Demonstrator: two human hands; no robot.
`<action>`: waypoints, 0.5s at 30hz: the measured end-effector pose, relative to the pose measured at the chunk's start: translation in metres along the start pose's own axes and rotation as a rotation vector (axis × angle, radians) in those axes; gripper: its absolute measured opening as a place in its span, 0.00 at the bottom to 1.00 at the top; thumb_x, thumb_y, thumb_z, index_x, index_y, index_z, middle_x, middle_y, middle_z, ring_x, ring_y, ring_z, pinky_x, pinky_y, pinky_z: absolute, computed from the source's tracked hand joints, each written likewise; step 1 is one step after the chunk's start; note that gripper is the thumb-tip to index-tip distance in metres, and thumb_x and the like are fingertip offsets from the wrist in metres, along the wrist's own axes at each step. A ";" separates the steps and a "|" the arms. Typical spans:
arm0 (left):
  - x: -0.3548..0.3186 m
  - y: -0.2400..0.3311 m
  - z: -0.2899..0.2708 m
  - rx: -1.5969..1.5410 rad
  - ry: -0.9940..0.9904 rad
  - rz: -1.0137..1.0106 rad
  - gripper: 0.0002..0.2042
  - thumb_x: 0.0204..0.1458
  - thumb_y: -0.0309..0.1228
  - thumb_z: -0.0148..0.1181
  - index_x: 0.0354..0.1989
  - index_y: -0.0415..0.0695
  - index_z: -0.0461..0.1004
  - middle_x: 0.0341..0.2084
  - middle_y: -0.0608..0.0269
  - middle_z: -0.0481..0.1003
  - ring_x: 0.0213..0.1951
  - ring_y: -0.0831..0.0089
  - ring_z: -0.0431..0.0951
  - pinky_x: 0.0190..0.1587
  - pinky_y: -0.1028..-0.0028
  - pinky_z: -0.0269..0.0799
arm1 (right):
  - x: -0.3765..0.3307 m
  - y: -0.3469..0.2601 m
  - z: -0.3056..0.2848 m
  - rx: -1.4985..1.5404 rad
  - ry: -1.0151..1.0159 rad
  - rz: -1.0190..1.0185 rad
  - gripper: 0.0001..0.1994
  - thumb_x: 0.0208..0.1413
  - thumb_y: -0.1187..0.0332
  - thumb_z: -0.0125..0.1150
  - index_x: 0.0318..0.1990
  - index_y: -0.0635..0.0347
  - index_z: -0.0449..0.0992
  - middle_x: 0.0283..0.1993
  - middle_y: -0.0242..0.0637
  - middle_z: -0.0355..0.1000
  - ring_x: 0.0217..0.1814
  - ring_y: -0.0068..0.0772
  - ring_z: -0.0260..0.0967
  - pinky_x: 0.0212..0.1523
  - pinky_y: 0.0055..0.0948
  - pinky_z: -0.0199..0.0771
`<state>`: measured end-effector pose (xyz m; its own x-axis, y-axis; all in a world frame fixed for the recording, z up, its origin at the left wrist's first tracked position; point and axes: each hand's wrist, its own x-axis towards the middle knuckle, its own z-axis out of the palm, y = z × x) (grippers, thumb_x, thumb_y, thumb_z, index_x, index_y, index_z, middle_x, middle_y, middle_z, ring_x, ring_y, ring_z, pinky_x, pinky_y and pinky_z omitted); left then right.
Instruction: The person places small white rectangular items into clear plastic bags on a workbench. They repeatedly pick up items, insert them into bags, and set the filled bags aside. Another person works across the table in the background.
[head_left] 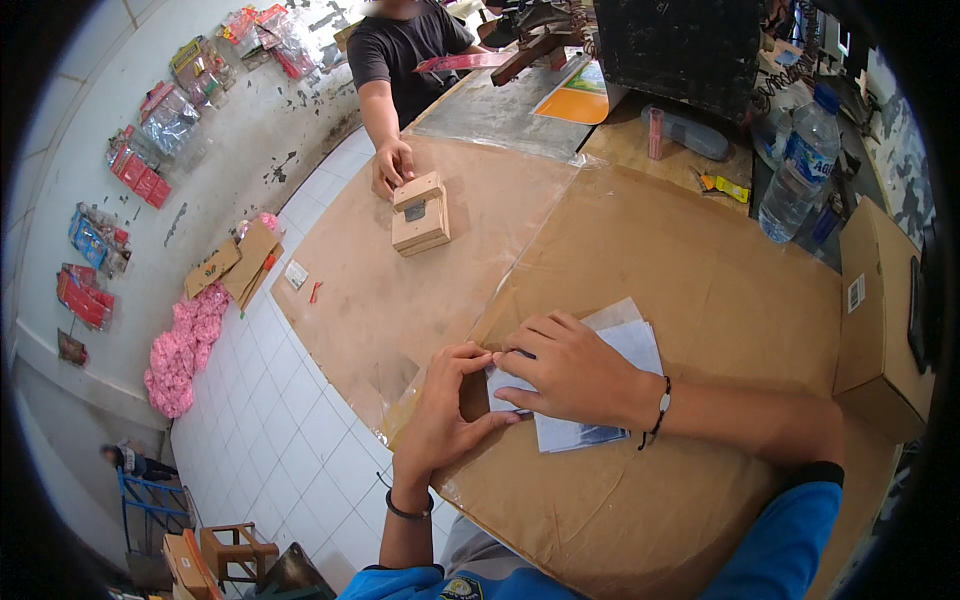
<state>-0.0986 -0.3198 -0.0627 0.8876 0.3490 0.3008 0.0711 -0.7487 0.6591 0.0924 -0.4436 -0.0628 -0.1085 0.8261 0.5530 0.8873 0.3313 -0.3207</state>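
On the near side of the brown table (700, 270), the loosely open left hand (443, 415) frames the left end of the paper stack (636, 350), seemingly to steady it. The right hand (582, 370) lies across it, fingers bent, any pinch unclear; the long axis seems to run left to right, slanting farther away rightward.

This seems to me a small workshop, because its wide table (740, 280) has a plain brown covering, and on it are paper sheets (634, 348) and a wooden block (422, 232). Plastic packets (172, 118) hang in a row on the worn, peeling wall (235, 155), and a pink bundle (186, 350) lies on the white tiled floor (268, 400) beside me.
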 end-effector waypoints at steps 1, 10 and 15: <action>0.000 0.000 0.000 0.009 -0.002 0.010 0.36 0.37 0.33 0.82 0.56 0.42 0.69 0.57 0.52 0.69 0.60 0.56 0.70 0.62 0.61 0.66 | 0.000 0.000 0.000 -0.002 -0.004 0.003 0.17 0.54 0.59 0.67 0.45 0.60 0.79 0.41 0.39 0.75 0.49 0.38 0.71 0.50 0.35 0.67; 0.000 -0.003 0.003 -0.014 0.040 0.001 0.34 0.36 0.32 0.82 0.54 0.43 0.70 0.57 0.53 0.70 0.60 0.56 0.71 0.63 0.61 0.66 | -0.001 -0.002 0.002 -0.064 0.004 0.011 0.18 0.54 0.57 0.67 0.43 0.62 0.78 0.42 0.39 0.75 0.50 0.37 0.71 0.51 0.35 0.67; -0.002 0.000 0.001 0.052 0.046 0.001 0.33 0.35 0.34 0.83 0.52 0.43 0.73 0.56 0.54 0.70 0.59 0.56 0.70 0.61 0.61 0.67 | -0.001 -0.002 0.003 -0.034 0.082 -0.006 0.17 0.55 0.58 0.66 0.44 0.62 0.78 0.41 0.40 0.74 0.49 0.40 0.70 0.51 0.37 0.67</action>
<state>-0.1001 -0.3215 -0.0640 0.8657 0.3727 0.3340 0.0946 -0.7773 0.6219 0.0890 -0.4436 -0.0646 -0.0782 0.7834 0.6166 0.9014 0.3197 -0.2919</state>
